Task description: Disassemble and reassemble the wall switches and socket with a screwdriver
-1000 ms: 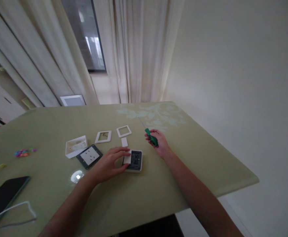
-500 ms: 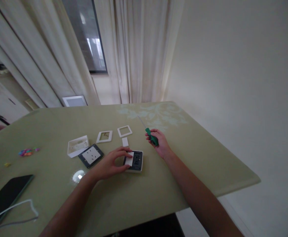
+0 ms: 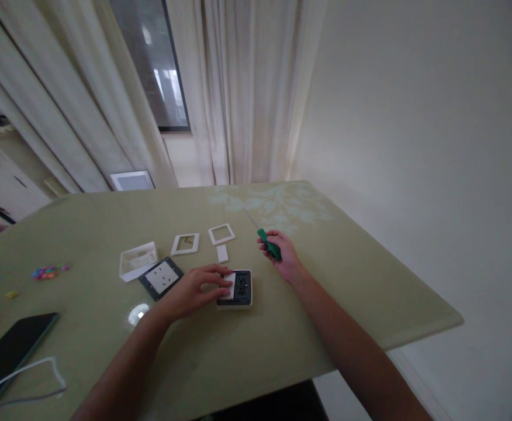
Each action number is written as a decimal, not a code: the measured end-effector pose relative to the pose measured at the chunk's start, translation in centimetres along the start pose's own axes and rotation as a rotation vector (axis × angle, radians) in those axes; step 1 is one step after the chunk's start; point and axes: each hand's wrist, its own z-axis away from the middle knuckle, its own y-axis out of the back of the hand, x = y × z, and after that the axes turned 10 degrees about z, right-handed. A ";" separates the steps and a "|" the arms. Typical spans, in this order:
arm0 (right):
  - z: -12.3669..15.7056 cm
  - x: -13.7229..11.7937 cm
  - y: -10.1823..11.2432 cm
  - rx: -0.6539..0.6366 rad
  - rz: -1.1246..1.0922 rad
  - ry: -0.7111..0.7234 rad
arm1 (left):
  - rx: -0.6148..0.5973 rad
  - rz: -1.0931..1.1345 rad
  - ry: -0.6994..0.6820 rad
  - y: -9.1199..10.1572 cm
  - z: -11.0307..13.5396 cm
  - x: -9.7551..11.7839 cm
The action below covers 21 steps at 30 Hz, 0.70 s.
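On the table stands a light switch (image 3: 242,286) with a dark inner frame, a white rocker on its left half and bare black workings on its right half. My left hand (image 3: 201,288) reaches over it from the left, thumb and fingers closed on the white rocker (image 3: 228,290). My right hand (image 3: 283,255) is wrapped round the green handle of a screwdriver (image 3: 268,242). Its thin shaft points away to the upper left, clear of the switch. A loose white rocker (image 3: 222,253) lies just behind the switch.
Left of the switch lie a socket panel (image 3: 162,277) and a white back box (image 3: 127,268). Two white cover frames (image 3: 221,225) lie behind, with screws inside the left one. A phone (image 3: 19,348), a cable (image 3: 28,365) and small coloured pieces (image 3: 48,272) sit further left.
My left thumb and fingers have drawn closer together on the rocker. The switch has turned slightly. The right hand and screwdriver have barely moved.
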 end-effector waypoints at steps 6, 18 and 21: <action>0.2 0.1 -0.3 -0.006 -0.013 -0.016 | 0.013 -0.065 0.032 -0.1 0.1 0.2; 0.3 0.3 -0.7 -0.007 -0.036 -0.032 | -0.112 -0.357 0.148 0.4 -0.3 2.0; 0.3 0.4 -0.8 -0.015 -0.040 -0.036 | -0.116 -0.431 0.160 0.2 -0.5 2.5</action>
